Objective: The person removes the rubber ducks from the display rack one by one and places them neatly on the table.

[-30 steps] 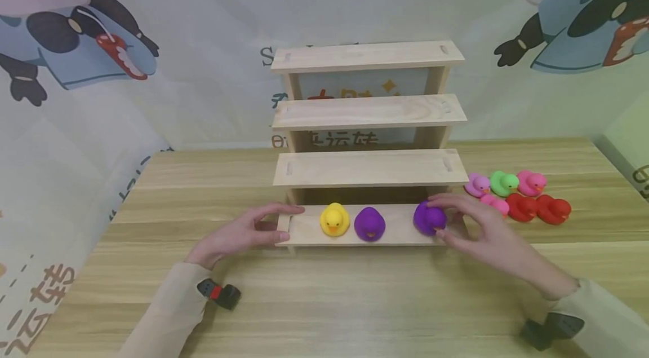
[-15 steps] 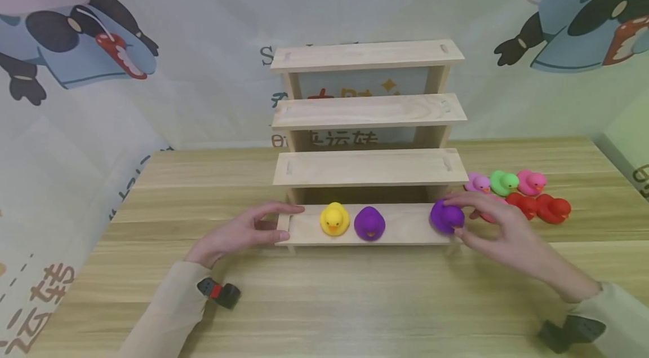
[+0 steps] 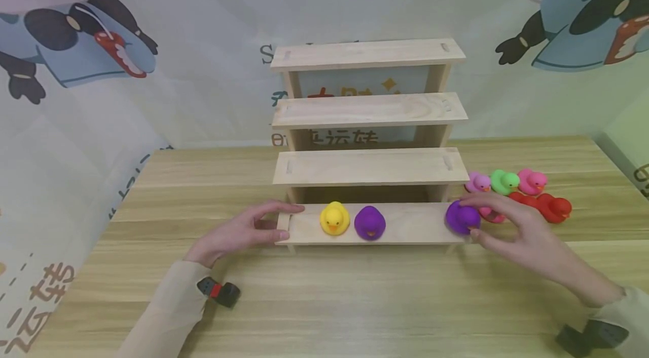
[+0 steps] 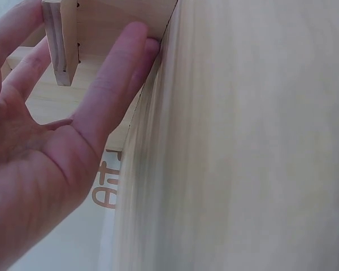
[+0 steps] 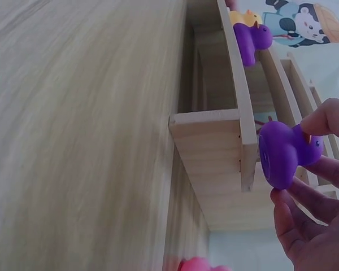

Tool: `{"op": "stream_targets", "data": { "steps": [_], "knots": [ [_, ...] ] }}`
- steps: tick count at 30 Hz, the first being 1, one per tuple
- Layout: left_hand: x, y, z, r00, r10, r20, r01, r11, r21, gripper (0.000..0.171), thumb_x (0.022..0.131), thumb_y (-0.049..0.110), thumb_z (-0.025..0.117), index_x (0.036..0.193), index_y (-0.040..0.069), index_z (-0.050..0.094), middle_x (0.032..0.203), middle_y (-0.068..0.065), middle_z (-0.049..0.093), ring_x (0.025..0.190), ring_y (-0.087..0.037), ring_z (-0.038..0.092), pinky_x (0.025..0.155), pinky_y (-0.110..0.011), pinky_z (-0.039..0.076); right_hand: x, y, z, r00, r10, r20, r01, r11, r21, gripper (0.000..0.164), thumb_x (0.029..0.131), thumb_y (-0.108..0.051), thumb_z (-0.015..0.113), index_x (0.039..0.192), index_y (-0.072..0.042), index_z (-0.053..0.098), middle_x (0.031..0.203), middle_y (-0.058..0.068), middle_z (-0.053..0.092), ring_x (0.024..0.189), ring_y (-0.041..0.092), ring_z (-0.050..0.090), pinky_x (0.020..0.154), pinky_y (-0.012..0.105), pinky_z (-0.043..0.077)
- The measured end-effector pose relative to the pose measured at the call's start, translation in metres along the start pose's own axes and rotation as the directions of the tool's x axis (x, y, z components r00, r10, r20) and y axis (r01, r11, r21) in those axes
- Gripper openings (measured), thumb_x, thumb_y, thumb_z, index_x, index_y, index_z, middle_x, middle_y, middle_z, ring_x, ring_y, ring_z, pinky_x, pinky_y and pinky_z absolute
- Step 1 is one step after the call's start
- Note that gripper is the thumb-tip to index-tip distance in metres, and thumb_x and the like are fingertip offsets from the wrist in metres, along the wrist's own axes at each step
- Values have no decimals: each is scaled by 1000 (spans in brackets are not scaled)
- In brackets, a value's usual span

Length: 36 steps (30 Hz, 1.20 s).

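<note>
Now the purple duck (image 3: pixel 460 219) pinched in the right hand (image 3: pixel 532 239) has reached the step rack (image 3: pixel 370 168)'s right end, widening the bottom tier (image 3: pixel 416 225)'s gap, its base contact unclear; the left hand (image 3: pixel 235 234), fingers apart, touches the left end.

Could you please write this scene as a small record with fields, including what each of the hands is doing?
Stand: wooden stand with four stepped boards, on a wood-grain table
Left hand: touches the left end of the lowest board
Right hand: holds a purple duck at that board's right end
Also on that board: yellow duck, second purple duck
On table, right of stand: light purple duck, green duck, two pink ducks, two red ducks; some partly hidden
</note>
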<state>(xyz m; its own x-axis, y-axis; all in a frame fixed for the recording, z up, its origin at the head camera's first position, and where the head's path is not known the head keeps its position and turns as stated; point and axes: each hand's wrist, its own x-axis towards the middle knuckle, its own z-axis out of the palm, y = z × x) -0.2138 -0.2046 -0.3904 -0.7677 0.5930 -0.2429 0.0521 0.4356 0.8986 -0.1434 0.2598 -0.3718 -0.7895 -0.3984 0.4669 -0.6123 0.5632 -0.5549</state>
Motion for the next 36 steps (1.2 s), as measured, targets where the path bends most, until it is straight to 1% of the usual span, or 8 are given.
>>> {"op": "stream_targets", "data": {
  "steps": [5, 8, 11, 15, 20, 24, 31, 36],
  "knots": [
    [1, -1, 0, 1000, 9, 9, -9, 1000, -1, 51, 91, 27, 69, 139, 24, 52, 147, -5, 39, 118, -31, 53, 93, -44, 45, -3, 2, -4, 1000, -22, -1, 22, 1000, -10, 58, 67, 13, 77, 120, -7, 64, 124, -1, 63, 115, 1, 51, 81, 13, 45],
    [0, -1, -1, 1000, 7, 15, -7, 1000, -9, 51, 91, 27, 68, 139, 24, 52, 148, -6, 38, 117, -30, 53, 93, -44, 45, -5, 3, -7, 999, -41, 0, 41, 999, -17, 58, 66, 14, 76, 119, -6, 64, 121, -5, 63, 107, 2, 54, 80, 13, 45],
    [0, -2, -1, 1000, 12, 17, -12, 1000, -8, 51, 91, 26, 68, 140, 23, 51, 148, -6, 38, 118, -31, 52, 94, -44, 45, -7, 4, -10, 999, -40, -2, 40, 999, -33, 58, 66, 14, 77, 119, -6, 64, 117, -8, 64, 102, 2, 55, 79, 13, 44],
    [1, -2, -1, 1000, 15, 11, -15, 1000, 5, 51, 91, 27, 68, 139, 24, 51, 148, -4, 38, 119, -31, 51, 94, -45, 44, -12, 7, -13, 999, -34, 0, 34, 999, -43, 60, 65, 14, 77, 120, -6, 64, 116, -7, 64, 100, 1, 55, 78, 12, 44],
    [0, -3, -1, 1000, 13, 7, -13, 1000, 12, 50, 91, 28, 68, 139, 24, 52, 148, -4, 39, 119, -31, 51, 94, -45, 44, -17, 11, -19, 999, -43, -2, 43, 998, -42, 63, 64, 17, 76, 122, -6, 63, 116, -3, 65, 99, 1, 56, 78, 12, 45],
    [1, -3, -1, 1000, 15, 7, -15, 1000, 12, 50, 91, 27, 68, 139, 25, 52, 148, -4, 39, 119, -31, 51, 94, -45, 44, -21, 14, -23, 1000, -20, 1, 20, 998, -57, 64, 65, 17, 76, 122, -7, 63, 116, -3, 65, 101, 1, 55, 79, 12, 44],
    [0, -2, -1, 1000, 20, 11, -20, 1000, 6, 50, 92, 27, 67, 139, 24, 52, 147, -4, 39, 119, -30, 51, 94, -45, 44, -30, 22, -25, 997, 70, -14, -71, 994, -83, 53, 69, 13, 76, 118, -4, 65, 115, -15, 62, 95, -1, 53, 79, 10, 42],
    [0, -1, 0, 1000, 20, 12, -20, 1000, 7, 50, 92, 27, 67, 139, 24, 52, 147, -4, 39, 118, -30, 52, 94, -45, 44, -36, 26, -27, 996, 91, -1, -91, 993, -69, 50, 71, 12, 75, 118, -4, 65, 111, -14, 62, 90, 0, 55, 76, 12, 44]
  ]
}}
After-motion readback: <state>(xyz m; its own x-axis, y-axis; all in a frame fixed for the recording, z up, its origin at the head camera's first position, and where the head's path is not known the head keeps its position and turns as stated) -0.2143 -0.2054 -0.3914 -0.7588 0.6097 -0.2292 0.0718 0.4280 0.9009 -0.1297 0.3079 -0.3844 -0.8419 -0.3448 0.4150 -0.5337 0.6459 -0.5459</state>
